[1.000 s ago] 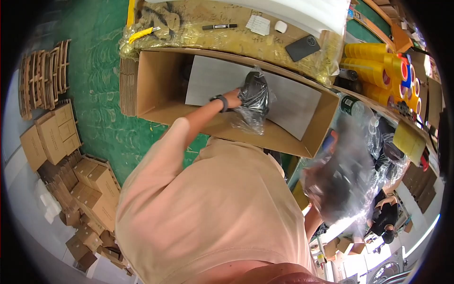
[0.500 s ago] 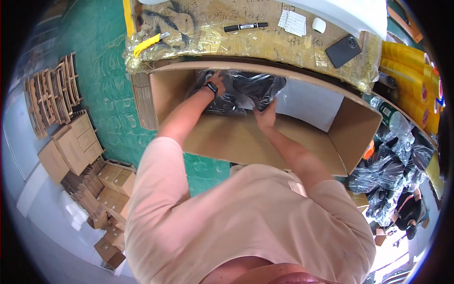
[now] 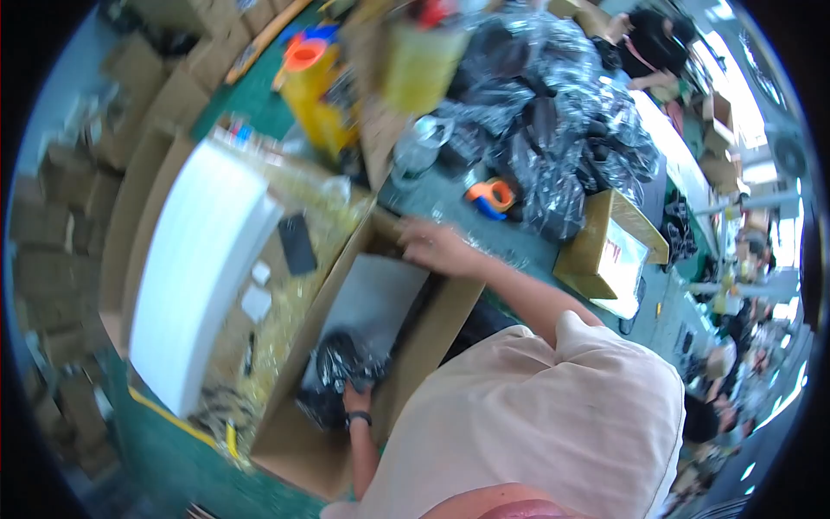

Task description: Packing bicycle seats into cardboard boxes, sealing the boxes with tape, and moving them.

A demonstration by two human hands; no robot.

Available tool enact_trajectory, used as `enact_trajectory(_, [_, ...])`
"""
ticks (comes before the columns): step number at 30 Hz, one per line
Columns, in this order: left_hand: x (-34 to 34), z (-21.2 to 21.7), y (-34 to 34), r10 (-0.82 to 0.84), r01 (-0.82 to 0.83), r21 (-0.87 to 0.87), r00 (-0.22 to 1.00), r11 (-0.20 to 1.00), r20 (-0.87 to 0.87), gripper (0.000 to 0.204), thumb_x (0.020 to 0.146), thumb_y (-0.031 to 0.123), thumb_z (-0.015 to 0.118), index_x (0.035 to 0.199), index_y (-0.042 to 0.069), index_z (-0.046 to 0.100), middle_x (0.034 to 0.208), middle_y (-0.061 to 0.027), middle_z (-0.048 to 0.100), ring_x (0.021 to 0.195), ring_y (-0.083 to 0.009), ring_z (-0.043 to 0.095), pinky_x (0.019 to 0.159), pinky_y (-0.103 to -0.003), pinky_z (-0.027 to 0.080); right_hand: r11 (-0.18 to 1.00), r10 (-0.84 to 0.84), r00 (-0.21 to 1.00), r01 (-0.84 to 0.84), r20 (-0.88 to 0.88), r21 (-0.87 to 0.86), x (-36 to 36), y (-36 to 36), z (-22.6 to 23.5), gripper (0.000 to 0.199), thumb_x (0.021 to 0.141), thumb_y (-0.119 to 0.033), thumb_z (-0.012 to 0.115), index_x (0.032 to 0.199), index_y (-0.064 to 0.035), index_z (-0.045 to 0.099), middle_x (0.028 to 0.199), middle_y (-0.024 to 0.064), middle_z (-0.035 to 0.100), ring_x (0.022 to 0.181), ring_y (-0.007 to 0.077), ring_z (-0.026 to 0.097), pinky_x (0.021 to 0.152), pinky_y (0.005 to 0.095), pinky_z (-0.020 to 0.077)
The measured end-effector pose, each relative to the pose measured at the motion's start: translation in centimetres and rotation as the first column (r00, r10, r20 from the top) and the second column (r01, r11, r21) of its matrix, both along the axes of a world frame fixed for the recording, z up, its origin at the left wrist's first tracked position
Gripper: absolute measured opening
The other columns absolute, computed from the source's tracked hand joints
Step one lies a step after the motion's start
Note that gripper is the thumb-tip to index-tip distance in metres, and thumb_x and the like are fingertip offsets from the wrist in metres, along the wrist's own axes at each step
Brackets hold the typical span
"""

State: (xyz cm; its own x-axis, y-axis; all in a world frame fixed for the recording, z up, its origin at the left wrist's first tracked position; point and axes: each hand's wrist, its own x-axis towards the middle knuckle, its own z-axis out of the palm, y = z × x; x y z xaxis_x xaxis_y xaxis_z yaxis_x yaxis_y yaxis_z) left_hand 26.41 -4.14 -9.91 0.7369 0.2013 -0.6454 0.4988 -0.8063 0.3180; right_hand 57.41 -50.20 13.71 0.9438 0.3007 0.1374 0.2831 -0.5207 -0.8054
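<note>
A long open cardboard box (image 3: 450,324) stands in front of me, tilted across the head view. Inside lies a black item in clear plastic (image 3: 341,359), near the box's lower end, with a white sheet (image 3: 380,285) lining the box beside it. My left hand (image 3: 356,398), a dark band on its wrist, grips the edge of the black item; its fingertips are partly hidden by the plastic. My right hand (image 3: 437,246) is over the box's far end with its fingers stretched out, holding nothing; motion blurs it somewhat.
A heap of black items in clear bags (image 3: 553,130) covers the green table, with an orange-and-blue tape dispenser (image 3: 493,199) and a yellow carton (image 3: 596,251). Left of the box are a phone (image 3: 297,244), a yellow cutter (image 3: 232,439) and white foam (image 3: 190,277). Another person (image 3: 653,43) sits beyond.
My view has swung right toward the heaped table. My right hand has let go of the black item and moved to the box's end; my left hand stays on it.
</note>
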Motion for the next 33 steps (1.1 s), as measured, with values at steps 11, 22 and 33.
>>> enact_trajectory(11, [26.1,26.5,-45.4,0.083,0.234,-0.66,0.908,0.714,0.411,0.062,0.106,0.008,0.068,0.161,-0.002,0.043,0.149,-0.0242,0.063,0.137,-0.0317,0.064,0.116,-0.044,0.049,0.304,-0.623,0.772,0.391,0.129,-0.869,6.6,-60.6,1.9,0.097,0.065,-0.05,0.1,0.141,-0.0071,0.058,0.125,0.0175,0.072,0.119,0.0361,0.07,0.099,0.0485,0.0564])
enact_trajectory(22, [38.0,21.7,-86.2,-0.221,-0.775,-0.606,0.633,-0.182,-0.742,0.076,0.098,0.06,0.077,0.141,0.0,0.057,0.141,-0.0239,0.064,0.126,-0.0388,0.067,0.107,-0.057,0.058,0.77,-0.483,0.858,0.321,-0.174,-0.551,0.2,-58.1,12.6,0.053,0.081,-0.037,0.082,0.121,-0.0043,0.071,0.1,0.021,0.078,0.098,0.0437,0.076,0.087,0.0541,0.0607])
enact_trajectory(33, [28.9,29.2,-72.7,-0.06,-0.436,-0.899,0.899,-0.041,-0.434,0.064,0.099,0.016,0.075,0.156,0.004,0.048,0.141,-0.0144,0.066,0.122,-0.0261,0.07,0.104,-0.045,0.06,0.431,-0.626,0.778,0.403,0.054,-0.808,2.6,-80.6,10.1,0.049,0.075,-0.026,0.083,0.11,-0.0024,0.057,0.11,0.0244,0.071,0.107,0.0458,0.07,0.092,0.0547,0.0559])
